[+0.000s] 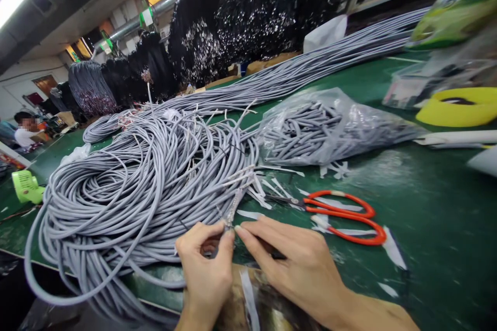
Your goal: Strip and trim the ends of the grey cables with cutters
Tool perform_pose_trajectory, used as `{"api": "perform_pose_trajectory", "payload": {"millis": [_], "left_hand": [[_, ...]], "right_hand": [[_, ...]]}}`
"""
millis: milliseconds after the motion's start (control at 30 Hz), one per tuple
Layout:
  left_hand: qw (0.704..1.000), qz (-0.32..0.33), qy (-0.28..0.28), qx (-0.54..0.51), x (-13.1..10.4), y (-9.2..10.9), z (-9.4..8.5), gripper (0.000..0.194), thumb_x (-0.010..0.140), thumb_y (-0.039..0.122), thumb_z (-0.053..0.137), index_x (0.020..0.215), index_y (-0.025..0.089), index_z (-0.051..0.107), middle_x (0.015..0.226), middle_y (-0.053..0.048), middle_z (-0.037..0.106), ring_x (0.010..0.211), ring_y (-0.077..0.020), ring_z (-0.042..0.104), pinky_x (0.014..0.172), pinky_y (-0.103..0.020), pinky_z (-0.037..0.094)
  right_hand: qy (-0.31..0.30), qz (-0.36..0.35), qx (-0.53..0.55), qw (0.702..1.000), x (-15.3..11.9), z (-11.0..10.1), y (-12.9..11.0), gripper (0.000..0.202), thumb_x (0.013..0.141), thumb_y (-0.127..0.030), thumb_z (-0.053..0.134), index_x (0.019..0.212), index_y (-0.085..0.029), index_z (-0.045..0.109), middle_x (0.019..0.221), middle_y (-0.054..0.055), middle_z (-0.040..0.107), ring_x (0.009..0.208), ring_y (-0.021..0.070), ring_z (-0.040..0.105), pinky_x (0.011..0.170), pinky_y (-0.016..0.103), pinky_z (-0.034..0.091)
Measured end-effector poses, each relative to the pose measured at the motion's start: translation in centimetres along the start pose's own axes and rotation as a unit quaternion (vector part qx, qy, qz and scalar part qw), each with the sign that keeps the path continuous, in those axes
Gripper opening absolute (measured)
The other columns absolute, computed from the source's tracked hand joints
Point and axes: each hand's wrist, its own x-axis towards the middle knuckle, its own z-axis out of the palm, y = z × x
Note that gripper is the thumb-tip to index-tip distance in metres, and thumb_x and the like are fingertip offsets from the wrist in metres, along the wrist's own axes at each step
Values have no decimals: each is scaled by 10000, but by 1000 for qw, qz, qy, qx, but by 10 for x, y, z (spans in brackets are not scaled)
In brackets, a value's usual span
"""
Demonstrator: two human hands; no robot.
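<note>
My left hand (207, 261) pinches a grey cable near its stripped end (233, 207), at the bottom centre of the head view. The braided, whitish end points up and away from me. My right hand (295, 256) is closed with thumb and forefinger meeting at the same spot, close to the left fingertips; what it grips there is too small to make out. Left of and beyond my hands lies a large heap of coiled grey cables (128, 181). Red-handled scissors (345, 212) rest on the green table (446, 217), right of my hands, among white strips.
Beyond the hands lies a clear bag of short grey pieces (310, 129). A yellow tape roll (458, 107) is at the right, a green fan (27, 186) at the left. Black cable bundles (240, 15) hang behind. Another person (27, 132) sits far left.
</note>
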Motion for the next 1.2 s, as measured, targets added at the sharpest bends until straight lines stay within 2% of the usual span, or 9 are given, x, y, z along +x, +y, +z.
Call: {"api": "perform_pose_trajectory", "payload": {"millis": [100, 233, 300, 433, 533, 733, 900, 1033, 1200], "left_hand": [[999, 33, 9, 36, -1, -1, -1, 143, 748, 216, 581, 710, 129, 688, 573, -28, 578, 491, -127, 535, 460, -211, 441], [991, 111, 29, 68, 0, 0, -2, 116, 748, 176, 580, 719, 134, 684, 568, -30, 601, 497, -122, 526, 468, -206, 428], [987, 134, 31, 83, 0, 1, -2, 110, 742, 152, 576, 714, 137, 682, 573, -32, 616, 507, -124, 534, 493, -211, 440], [988, 126, 25, 89, 0, 1, -1, 123, 734, 140, 562, 696, 141, 679, 576, -35, 625, 510, -133, 545, 517, -225, 457], [993, 92, 0, 74, -1, 3, -1, 142, 745, 138, 544, 699, 142, 678, 598, -43, 632, 531, -142, 564, 511, -222, 456], [980, 139, 6, 141, 0, 3, -2, 172, 754, 122, 519, 722, 143, 687, 559, -40, 621, 504, -141, 555, 499, -227, 436], [992, 60, 38, 101, 7, -3, -5, 157, 741, 176, 549, 674, 144, 688, 570, -42, 631, 502, -144, 563, 487, -222, 448], [1000, -7, 20, -3, 7, -2, -6, 193, 757, 237, 555, 701, 109, 687, 617, -58, 639, 529, -146, 576, 481, -213, 449], [998, -20, 20, -56, 5, 3, -4, 183, 747, 229, 567, 677, 101, 678, 574, -31, 594, 505, -123, 535, 458, -201, 415]], "right_hand": [[8, -31, -19, 999, 0, 0, 0, 287, 867, -196, 435, 641, -165, 608, 516, 6, 602, 440, 110, 548, 467, 218, 405], [-58, 52, 51, 996, 4, 1, -3, 318, 881, -221, 410, 613, -174, 575, 486, -17, 557, 390, 85, 476, 409, 193, 384], [-60, 64, 60, 994, 4, 1, -4, 320, 882, -219, 411, 607, -174, 567, 477, -21, 548, 380, 80, 459, 396, 186, 377], [16, -22, -12, 1000, -1, 0, -5, 271, 871, -192, 441, 654, -159, 599, 529, 9, 603, 452, 100, 545, 483, 206, 410], [25, -76, -67, 995, -1, -1, -1, 279, 869, -188, 450, 642, -165, 611, 490, 5, 589, 407, 98, 514, 454, 221, 378], [13, -32, -50, 998, -2, 2, -2, 257, 862, -183, 442, 666, -173, 607, 546, 17, 617, 472, 106, 557, 496, 219, 417], [1, -138, -5, 990, -8, 2, -19, 432, 887, -211, 376, 481, -235, 519, 343, -40, 432, 338, 89, 417, 406, 234, 333], [27, -62, -57, 996, 2, -3, -10, 271, 865, -203, 455, 638, -186, 601, 507, 11, 588, 444, 112, 529, 474, 233, 385], [21, -35, -97, 994, 8, -4, 5, 338, 893, -242, 408, 618, -190, 597, 518, 4, 606, 449, 110, 547, 482, 227, 365]]}}
